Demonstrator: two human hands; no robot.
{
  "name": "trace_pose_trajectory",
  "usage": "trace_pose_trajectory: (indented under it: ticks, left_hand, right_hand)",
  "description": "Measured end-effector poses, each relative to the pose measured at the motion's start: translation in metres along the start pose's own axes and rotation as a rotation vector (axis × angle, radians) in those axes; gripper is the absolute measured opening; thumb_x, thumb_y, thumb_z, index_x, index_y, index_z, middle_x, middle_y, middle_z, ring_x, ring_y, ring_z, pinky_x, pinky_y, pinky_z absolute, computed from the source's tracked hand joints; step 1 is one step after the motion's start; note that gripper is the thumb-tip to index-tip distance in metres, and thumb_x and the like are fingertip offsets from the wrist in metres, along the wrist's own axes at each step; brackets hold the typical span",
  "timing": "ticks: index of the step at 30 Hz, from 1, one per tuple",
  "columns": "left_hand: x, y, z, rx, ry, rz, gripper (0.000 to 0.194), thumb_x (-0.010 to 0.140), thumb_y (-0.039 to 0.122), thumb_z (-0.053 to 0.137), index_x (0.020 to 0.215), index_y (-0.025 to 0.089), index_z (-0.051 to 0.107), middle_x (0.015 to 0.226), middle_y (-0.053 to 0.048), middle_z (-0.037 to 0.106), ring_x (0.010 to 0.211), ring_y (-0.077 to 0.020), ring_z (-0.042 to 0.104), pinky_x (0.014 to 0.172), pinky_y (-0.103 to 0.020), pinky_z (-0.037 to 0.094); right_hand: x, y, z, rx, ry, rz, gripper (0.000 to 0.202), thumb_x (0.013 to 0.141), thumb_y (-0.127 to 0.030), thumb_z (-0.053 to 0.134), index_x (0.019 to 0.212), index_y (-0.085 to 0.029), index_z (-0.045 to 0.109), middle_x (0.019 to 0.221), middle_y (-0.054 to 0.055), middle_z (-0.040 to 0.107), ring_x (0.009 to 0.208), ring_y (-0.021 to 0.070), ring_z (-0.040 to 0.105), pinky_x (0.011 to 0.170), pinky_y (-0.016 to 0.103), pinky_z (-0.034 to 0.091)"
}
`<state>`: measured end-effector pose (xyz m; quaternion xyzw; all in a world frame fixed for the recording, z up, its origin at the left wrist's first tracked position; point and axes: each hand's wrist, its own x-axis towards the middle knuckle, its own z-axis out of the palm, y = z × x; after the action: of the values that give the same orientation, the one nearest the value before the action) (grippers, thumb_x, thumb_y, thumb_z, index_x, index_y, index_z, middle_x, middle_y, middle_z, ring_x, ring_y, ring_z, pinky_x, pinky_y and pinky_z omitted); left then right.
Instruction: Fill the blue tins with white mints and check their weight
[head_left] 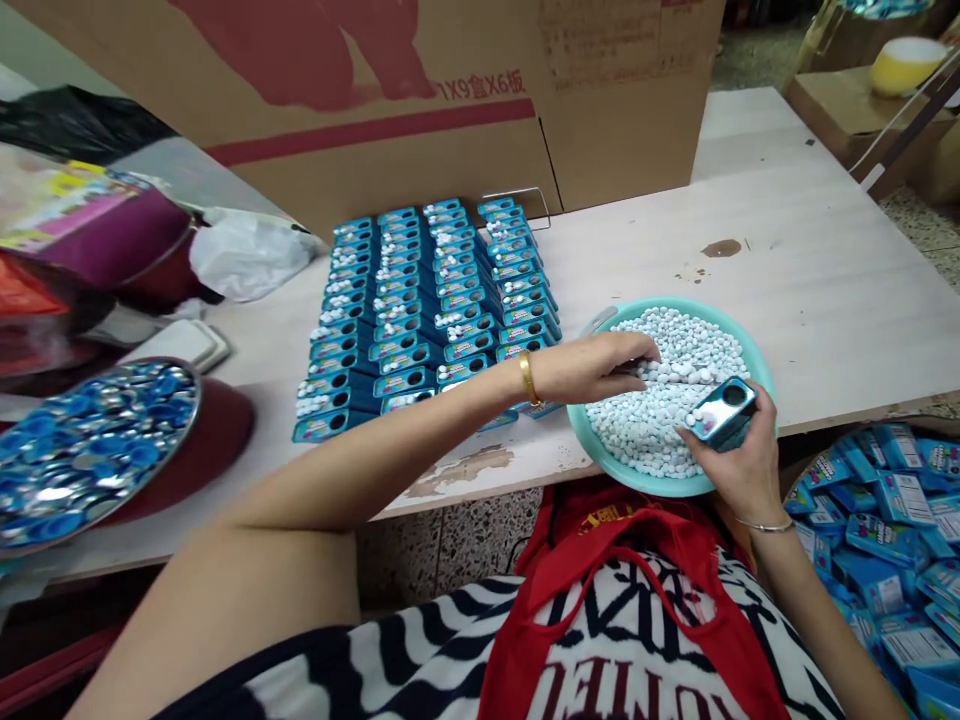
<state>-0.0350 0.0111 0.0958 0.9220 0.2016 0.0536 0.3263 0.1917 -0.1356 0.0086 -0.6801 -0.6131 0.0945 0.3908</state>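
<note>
One blue tin [721, 412], hole facing up, is held over a mint-green basin [760, 352] of white pellets [637, 440] by the right hand's [742, 462] wrapped fingers. The left hand [596, 368] reaches into the pellets, fingers bent, grip unclear. Leftward stand rows of similar tins [463, 300].

Across the large brown carton [465, 130] we read "1X9盒X6板" in red print, while the labels on the small blue boxes [885, 545], the dark lettering on the striped shirt [600, 650] and the yellow lettering on the red apron [525, 620] are too small, covered or creased for us to make out.
</note>
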Motion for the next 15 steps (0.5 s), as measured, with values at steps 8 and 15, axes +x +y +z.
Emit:
trace_pose_trajectory:
  ticks: [8, 15]
  left_hand:
    - [0.023, 0.070, -0.043, 0.473, -0.286, -0.194, 0.019, 0.086, 0.014, 0.054, 0.105, 0.015, 0.059, 0.091, -0.007, 0.067, 0.076, -0.0151, 0.059, 0.066, -0.025, 0.042]
    - [0.037, 0.129, -0.054, 0.667, -0.435, -0.331, 0.026, 0.087, 0.004, 0.046, 0.100, 0.014, 0.066, 0.092, -0.009, 0.068, 0.077, -0.0176, 0.063, 0.068, -0.028, 0.045]
  right_hand:
    - [0.006, -0.014, 0.020, -0.012, -0.016, -0.164, 0.087, 0.076, -0.049, 0.074, 0.145, -0.019, 0.030, 0.136, 0.018, 0.051, 0.129, 0.0336, 0.051, 0.105, 0.054, 0.047]
    - [0.003, -0.018, 0.025, 0.188, -0.076, 0.014, 0.095, 0.069, -0.054, 0.080, 0.143, -0.019, 0.032, 0.138, 0.018, 0.050, 0.128, 0.0330, 0.052, 0.104, 0.053, 0.048]
